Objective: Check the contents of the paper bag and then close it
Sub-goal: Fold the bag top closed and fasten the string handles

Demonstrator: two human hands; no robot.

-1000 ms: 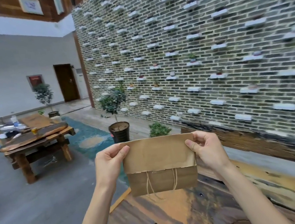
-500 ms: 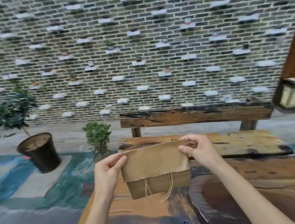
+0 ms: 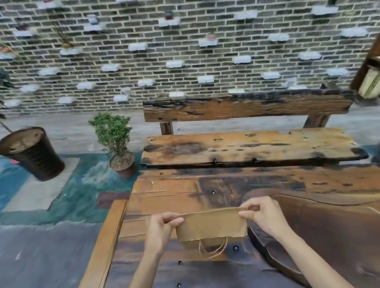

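Observation:
A brown paper bag [image 3: 211, 227] stands on the dark wooden table [image 3: 166, 194] near its front left corner. Its top is folded over toward me, with a ragged lower edge. Twine handles [image 3: 211, 250] hang out below the fold. My left hand [image 3: 162, 230] pinches the fold's left end. At the right end my right hand [image 3: 264, 217] pinches the same fold. The folded flap hides the bag's inside.
A carved wooden tray [image 3: 336, 233] lies on the table to the right of the bag. Behind the table stands a rough wooden bench [image 3: 244, 147]. A small potted shrub [image 3: 117, 147] and a large dark pot [image 3: 31, 153] stand on the floor at the left.
The view has swung right and tilted down. Both hands have lowered the bag toward the table, and the folded top now leans further toward me.

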